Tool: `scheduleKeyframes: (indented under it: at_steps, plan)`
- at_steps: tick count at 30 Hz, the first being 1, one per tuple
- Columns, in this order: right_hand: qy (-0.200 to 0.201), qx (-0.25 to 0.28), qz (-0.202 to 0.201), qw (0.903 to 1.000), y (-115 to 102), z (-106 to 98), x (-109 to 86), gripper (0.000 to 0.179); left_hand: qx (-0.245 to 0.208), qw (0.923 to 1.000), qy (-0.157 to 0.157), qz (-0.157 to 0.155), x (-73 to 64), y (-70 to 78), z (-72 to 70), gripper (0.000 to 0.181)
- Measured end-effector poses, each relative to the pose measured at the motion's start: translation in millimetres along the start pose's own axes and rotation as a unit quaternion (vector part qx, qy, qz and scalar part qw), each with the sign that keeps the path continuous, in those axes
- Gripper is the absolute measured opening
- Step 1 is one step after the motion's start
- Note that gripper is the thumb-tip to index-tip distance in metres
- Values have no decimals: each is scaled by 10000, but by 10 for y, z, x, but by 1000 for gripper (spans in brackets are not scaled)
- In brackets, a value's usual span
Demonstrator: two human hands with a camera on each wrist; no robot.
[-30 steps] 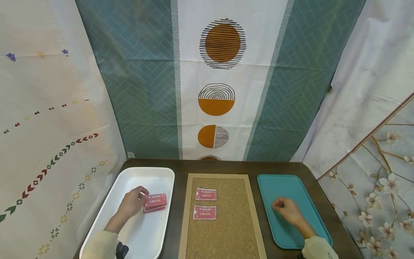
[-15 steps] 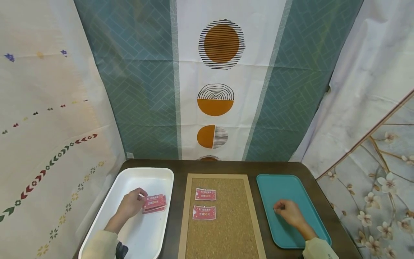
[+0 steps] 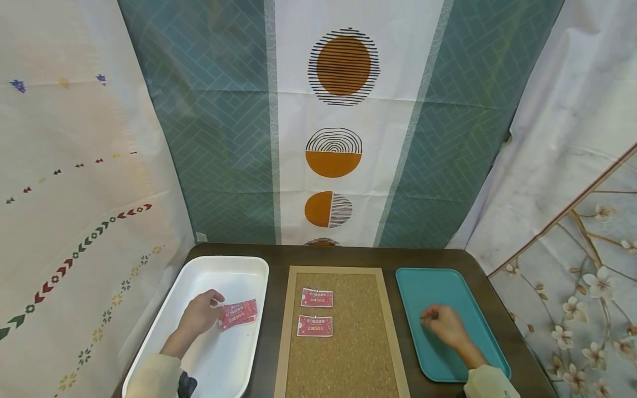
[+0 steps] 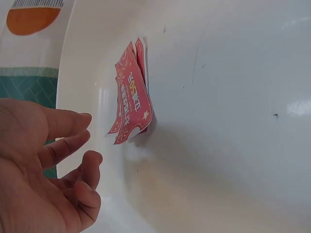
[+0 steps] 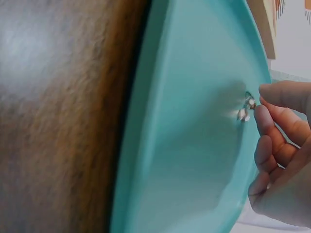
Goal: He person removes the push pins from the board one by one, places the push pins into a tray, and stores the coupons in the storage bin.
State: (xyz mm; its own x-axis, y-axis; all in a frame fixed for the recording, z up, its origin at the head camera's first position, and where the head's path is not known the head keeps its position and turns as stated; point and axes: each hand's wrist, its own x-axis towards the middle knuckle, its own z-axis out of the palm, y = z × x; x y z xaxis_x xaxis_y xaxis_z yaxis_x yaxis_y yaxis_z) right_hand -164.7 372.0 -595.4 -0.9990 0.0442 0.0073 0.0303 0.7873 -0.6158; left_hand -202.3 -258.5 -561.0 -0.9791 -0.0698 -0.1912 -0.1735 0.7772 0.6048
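Note:
Several red coupons [image 3: 239,314] lie loosely stacked in the white tray [image 3: 252,264] on the left. Beside their left end is my left hand [image 3: 200,312]; the left wrist view shows its bent fingers [image 4: 68,127] apart from the coupons [image 4: 132,99], holding nothing. Over the teal tray [image 3: 428,282], my right hand [image 3: 444,322] has its fingers curled. In the right wrist view the thumb and forefinger pinch at a small shiny pin [image 5: 250,102], partly hidden and blurred. Another shiny pin [image 5: 243,115] is close by on the tray.
Between the trays lies a wood-framed corkboard [image 3: 353,326]. An upper coupon [image 3: 317,298] and a lower coupon [image 3: 315,326] are fixed on its left side. All stand on a dark brown table [image 3: 328,256], with patterned cloth [image 3: 328,121] behind and at both sides.
The top coupon has turned, its left end now lower and its right end higher. My left hand has shifted slightly down. The right hand stays nearly in place over the teal tray.

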Motion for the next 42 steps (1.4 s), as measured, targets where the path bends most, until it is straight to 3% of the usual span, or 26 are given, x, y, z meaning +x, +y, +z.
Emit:
scheduleKeyframes:
  at_steps: [6,13,21,30,42]
  plan:
    - [229,-259,-274,9990,-159,38,16,6,52,9992,266,308,-34,85,26,29]
    - [190,29,-421,9989,-382,165,72,5,-33,9978,467,477,-59,199,67,27]
    - [89,368,-342,9987,-522,292,126,7,-72,9968,533,592,-71,259,116,28]
    - [-102,637,-215,9977,-651,391,115,5,-236,9956,500,757,-118,423,219,28]
    - [-146,779,-398,9961,-906,514,165,5,-335,9955,380,804,-144,562,282,25]
